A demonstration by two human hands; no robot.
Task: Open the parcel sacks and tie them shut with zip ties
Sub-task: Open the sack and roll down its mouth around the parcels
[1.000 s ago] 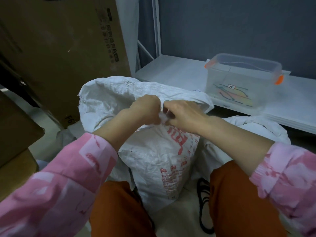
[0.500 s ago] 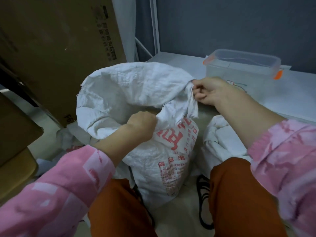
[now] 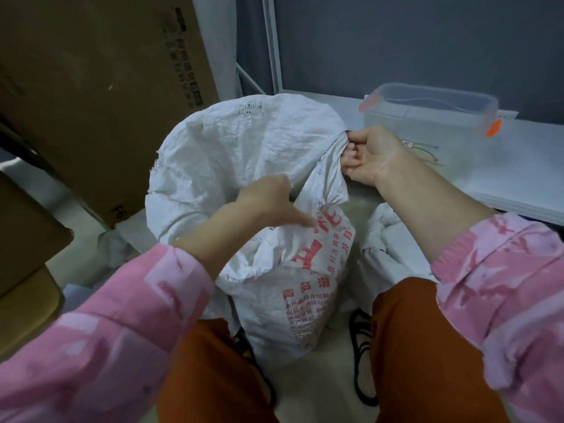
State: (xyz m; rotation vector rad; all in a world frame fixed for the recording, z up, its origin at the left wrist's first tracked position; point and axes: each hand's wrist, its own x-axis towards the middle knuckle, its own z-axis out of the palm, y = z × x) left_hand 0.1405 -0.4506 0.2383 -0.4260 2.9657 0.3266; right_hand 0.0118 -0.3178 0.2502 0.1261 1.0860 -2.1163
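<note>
Fingers and thumb of the right hand [image 3: 370,157] pinch a gathered fold of the sack [image 3: 244,166] at the far right of its mouth and hold it up and outward. The left hand [image 3: 268,203] sits at the near rim with its thumb stretched along the cloth; its fingers dip inside the mouth, so I cannot tell whether they grip the rim or only press it.

The sack stands on the floor between the person's knees, its mouth gaping, with red print down the near face. It is soft woven plastic, thin and crinkly, and it creases wherever it is held. The upper part looks light and floppy; the lower body looks filled and holds its own shape. The cloth is probably slick, and the cut rim is frayed, so a bunched fold of rim should give a surer hold than a single layer. To close it, gathering the whole mouth into 1 neck just above the contents would likely suit a tie.

Compared with 0.5 s ago, the mouth is pulled wider and rounder, and the right hand has stayed at the right edge. 1 s ago both hands met at a closed neck.

A second sack [image 3: 393,239] lies slumped to the right, and a clear box [image 3: 427,117] sits on the shelf [image 3: 518,178] beyond.
</note>
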